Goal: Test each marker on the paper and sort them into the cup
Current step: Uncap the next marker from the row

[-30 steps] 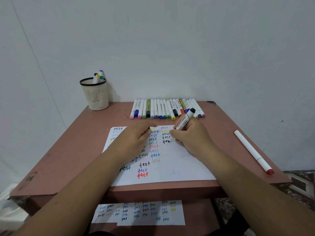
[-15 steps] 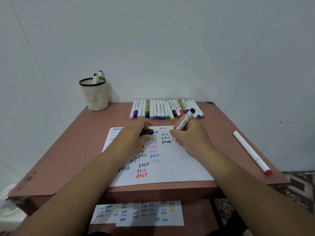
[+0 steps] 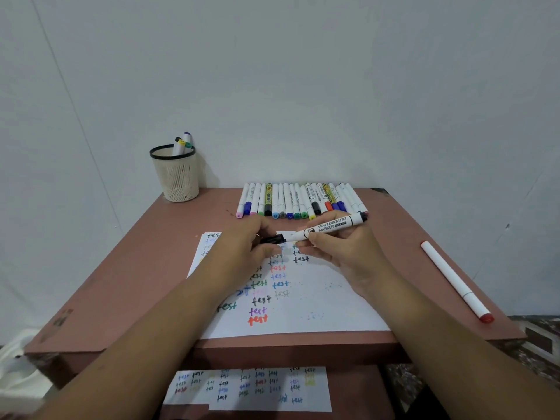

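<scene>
1. Behind the reddish-brown worktop (image 3: 127, 268) a plain pale wall is seen.
2. A whiteboard marker (image 3: 328, 226) is held nearly level just above the paper (image 3: 318, 301), gripped round its barrel by the curled fingers of the right hand (image 3: 342, 253).
3. A black cap (image 3: 272, 239) at the marker's near-left end is pinched by the fingers of the left hand (image 3: 242, 253); whether it is fully seated cannot be told.
4. Directly under both sets of fingers the paper is covered with the word "test" in many colours.
5. Beyond the fingertips, at the far edge of the worktop, a row of markers (image 3: 297, 201) is laid side by side, caps toward the hands.
6. Far left of the left fingers, at the back corner, a mesh cup (image 3: 177, 180) is stood upright, with three markers (image 3: 181, 144) inside it.
7. Well to the right of the right fingers a red marker (image 3: 454, 280) is laid alone on the worktop.
8. Below the wrists, on a lower shelf (image 3: 357, 389), another sheet (image 3: 257, 386) with written tests is seen.
</scene>
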`<state>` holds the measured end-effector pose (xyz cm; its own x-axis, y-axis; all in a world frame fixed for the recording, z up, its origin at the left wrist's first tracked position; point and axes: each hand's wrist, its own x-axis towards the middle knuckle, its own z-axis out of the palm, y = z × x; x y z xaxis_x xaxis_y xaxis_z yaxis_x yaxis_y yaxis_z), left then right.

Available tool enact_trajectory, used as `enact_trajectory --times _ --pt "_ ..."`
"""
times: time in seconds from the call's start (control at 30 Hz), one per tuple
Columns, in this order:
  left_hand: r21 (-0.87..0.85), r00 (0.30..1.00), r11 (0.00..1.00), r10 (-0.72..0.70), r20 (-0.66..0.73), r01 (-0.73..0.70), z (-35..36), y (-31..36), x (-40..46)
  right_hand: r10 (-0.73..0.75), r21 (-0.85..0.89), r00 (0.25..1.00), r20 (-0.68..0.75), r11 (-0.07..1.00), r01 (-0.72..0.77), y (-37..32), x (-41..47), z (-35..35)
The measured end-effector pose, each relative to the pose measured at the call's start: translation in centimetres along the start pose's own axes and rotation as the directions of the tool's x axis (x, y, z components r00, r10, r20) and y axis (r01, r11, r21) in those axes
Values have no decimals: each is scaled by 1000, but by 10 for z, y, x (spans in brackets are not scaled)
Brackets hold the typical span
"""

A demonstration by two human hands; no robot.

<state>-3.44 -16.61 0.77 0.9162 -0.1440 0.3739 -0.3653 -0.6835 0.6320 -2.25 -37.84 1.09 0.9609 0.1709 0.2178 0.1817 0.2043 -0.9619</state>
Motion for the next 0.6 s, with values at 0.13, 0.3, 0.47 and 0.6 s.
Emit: enact_trajectory --times 0.13,0.3,0.47,0.6 --pt "-3 999 999 32 10 -31 0 1 -1 5 6 998 59 1000 -6 -1 0 0" --pt "-147 995 984 97 -5 -97 3 -1 -4 4 -82 993 117 997 6 3 3 -1" --pt "-200 985 966 149 -83 -163 5 -1 -5 30 -48 993 111 999 -25 3 5 0" --pt "-10 993 993 114 -1 -114 7 5 -1 88 -53 995 53 995 -85 4 9 -5"
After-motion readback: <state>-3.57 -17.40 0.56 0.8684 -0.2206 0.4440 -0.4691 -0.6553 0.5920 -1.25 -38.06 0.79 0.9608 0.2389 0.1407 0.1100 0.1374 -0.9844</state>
